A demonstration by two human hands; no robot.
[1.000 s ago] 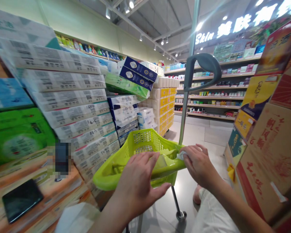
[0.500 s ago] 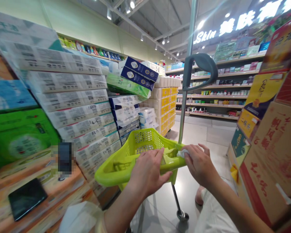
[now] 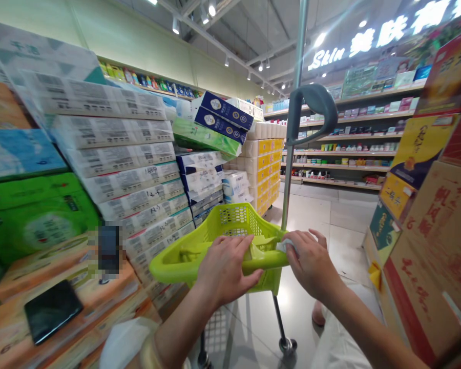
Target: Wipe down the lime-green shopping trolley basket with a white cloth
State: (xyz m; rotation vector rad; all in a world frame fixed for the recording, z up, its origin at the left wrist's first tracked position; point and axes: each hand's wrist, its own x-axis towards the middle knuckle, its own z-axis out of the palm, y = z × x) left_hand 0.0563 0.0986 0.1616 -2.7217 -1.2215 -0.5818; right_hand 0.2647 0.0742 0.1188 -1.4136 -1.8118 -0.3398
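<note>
A lime-green plastic basket (image 3: 230, 225) on a wheeled trolley stands in front of me. My left hand (image 3: 225, 269) rests on its near rim, fingers wrapped over the edge. My right hand (image 3: 311, 261) presses a small white wipe (image 3: 284, 246) against the rim's right corner, beside the metal pole. That pole (image 3: 292, 154) rises from the basket to a grey handle (image 3: 313, 110). The basket appears empty inside.
Stacked tissue packs (image 3: 119, 169) fill the left side, with a black phone (image 3: 53, 310) lying on an orange pack. Cardboard boxes (image 3: 434, 230) stand at right. A tiled aisle (image 3: 330, 215) runs ahead to product shelves (image 3: 349, 154).
The basket has tilted and shifted slightly left and nearer to level. My left hand has closed tighter over the rim; my right hand stays on the wipe at the corner.
</note>
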